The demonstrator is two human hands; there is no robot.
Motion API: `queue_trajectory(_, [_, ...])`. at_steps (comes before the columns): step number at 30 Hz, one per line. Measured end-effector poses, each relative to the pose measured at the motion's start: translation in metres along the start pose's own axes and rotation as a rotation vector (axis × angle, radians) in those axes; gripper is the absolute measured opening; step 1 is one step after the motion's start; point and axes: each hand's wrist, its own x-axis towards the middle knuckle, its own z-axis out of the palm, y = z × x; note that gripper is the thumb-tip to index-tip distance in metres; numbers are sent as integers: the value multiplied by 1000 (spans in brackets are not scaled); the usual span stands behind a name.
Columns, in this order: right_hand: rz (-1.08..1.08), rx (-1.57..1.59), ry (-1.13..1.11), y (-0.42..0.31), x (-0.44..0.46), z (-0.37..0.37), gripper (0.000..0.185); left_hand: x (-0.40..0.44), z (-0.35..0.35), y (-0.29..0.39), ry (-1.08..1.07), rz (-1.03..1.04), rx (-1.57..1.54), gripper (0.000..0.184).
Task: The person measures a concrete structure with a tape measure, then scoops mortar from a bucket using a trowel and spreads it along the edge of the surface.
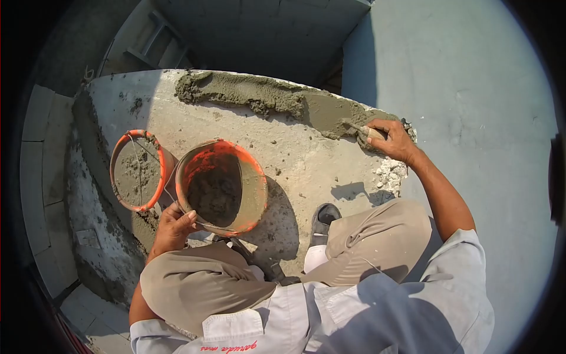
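Note:
My left hand [172, 227] grips the near left rim of an orange-rimmed bucket [254, 177], thumb over the edge. Some dark wet mortar lies in the bottom of that bucket. With my right hand [394, 139] I hold a trowel [372, 133] by its wooden handle, fingers wrapped round it. The trowel's blade rests on or against the right part of a mortar strip [247, 93]; mortar partly hides it. This strip runs along the far edge of the concrete slab, rough on the left and smoother toward the trowel.
A second orange-rimmed bucket [131, 171], full of mortar, stands at the left. The concrete slab [318, 168] carries scattered crumbs and drops away at its far edge. A grey wall [471, 118] rises at the right. Grey blocks [36, 165] line the left side.

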Motion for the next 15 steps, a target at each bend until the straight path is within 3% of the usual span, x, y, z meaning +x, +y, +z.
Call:
queue_trajectory(4, [-18, -329, 335, 58, -41, -1, 32, 1, 10, 8, 2, 8, 1, 30])
queue_trajectory(7, [196, -591, 181, 73, -52, 2, 38, 3, 15, 17, -14, -29, 25, 31])
queue_trajectory(11, [-199, -341, 204, 8, -26, 8, 34, 7, 17, 18, 21, -31, 46, 28])
queue_trajectory(15, [-463, -528, -105, -122, 20, 42, 25, 7, 51, 39, 35, -59, 74, 28])
